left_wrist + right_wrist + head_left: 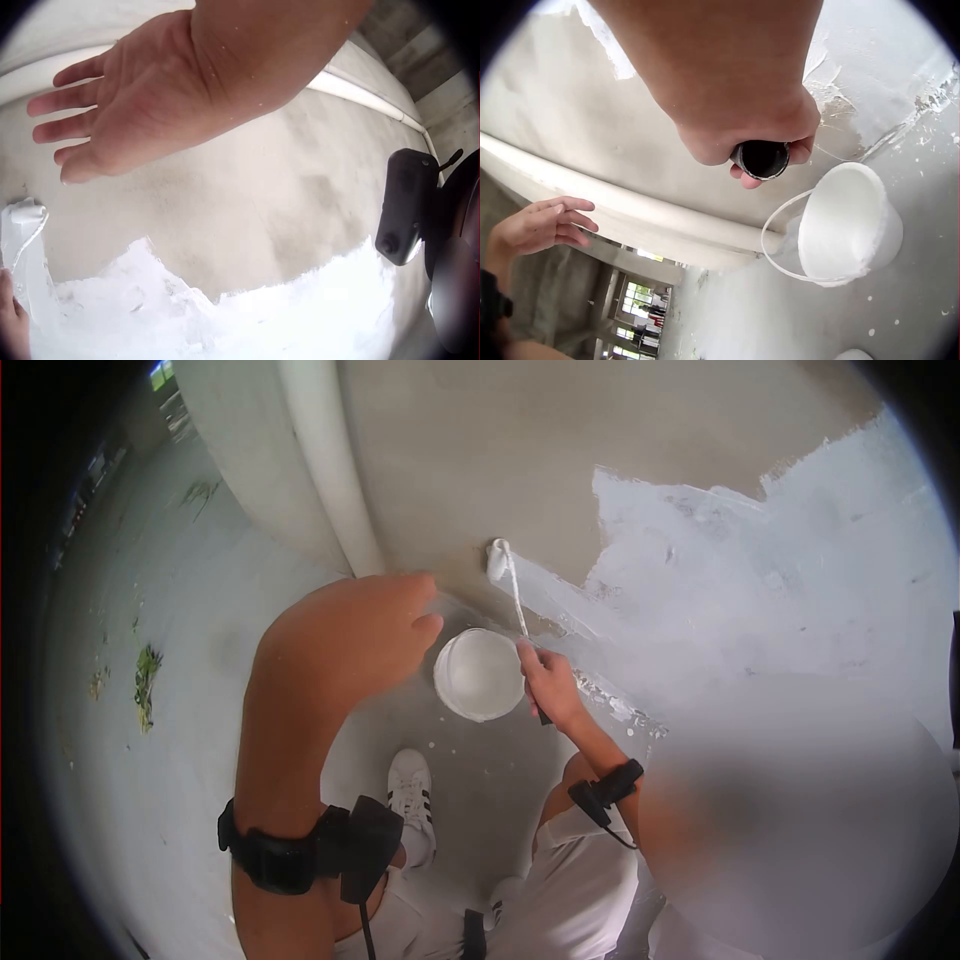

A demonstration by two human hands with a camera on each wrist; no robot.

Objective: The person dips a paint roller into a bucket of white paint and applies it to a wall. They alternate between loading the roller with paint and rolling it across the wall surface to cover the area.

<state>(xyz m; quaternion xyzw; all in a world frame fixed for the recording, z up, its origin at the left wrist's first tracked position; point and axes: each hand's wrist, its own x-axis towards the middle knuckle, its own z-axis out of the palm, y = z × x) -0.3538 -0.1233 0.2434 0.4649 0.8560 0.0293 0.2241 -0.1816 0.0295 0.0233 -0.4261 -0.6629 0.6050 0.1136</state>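
My right hand grips the dark handle of a paint roller. The roller's white-coated head lies against the bare grey wall, low down, beside the painted part. In the right wrist view the handle's hollow black end pokes out of the fist. My left hand is raised with fingers spread and holds nothing. Below the hands a white bucket stands on the floor, white inside; its wire-like handle hangs over to one side in the right wrist view.
White paint covers the wall on the right, with a ragged edge. A pale pipe runs up the corner at left. The floor has white drips near the bucket. A small plant lies at far left. A shoe stands near the bucket.
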